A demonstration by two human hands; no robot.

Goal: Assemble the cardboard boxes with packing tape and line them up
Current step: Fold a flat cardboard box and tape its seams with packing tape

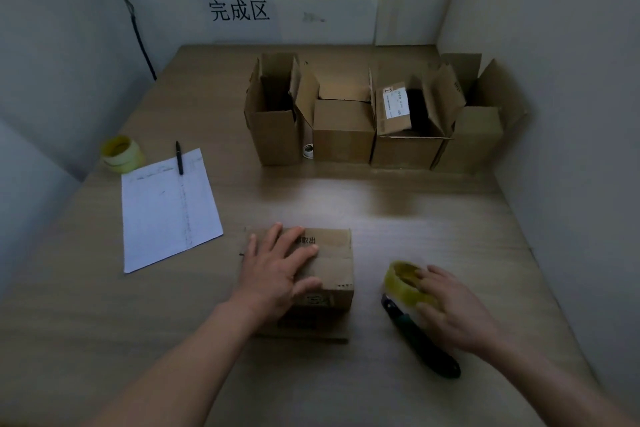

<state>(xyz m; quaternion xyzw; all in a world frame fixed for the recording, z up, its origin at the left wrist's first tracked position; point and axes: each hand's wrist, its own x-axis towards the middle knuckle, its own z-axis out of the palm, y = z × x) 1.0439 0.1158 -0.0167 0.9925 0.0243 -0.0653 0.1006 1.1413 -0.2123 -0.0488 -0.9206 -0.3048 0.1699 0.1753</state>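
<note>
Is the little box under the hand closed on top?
Closed: the small brown cardboard box has its flaps folded flat under the left hand.

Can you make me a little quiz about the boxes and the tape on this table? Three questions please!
1. How many open boxes stand in the row at the back of the table?
2. True or false: the left hand lies flat on top of the small box.
3. Which thing lies on the sheet of paper? A) the pen B) the knife C) a tape roll

Key
1. Four, side by side.
2. True: its fingers are spread over the closed flaps.
3. A. The knife lies by the right hand, which touches the near tape roll; the far tape roll sits beside the paper.
</note>
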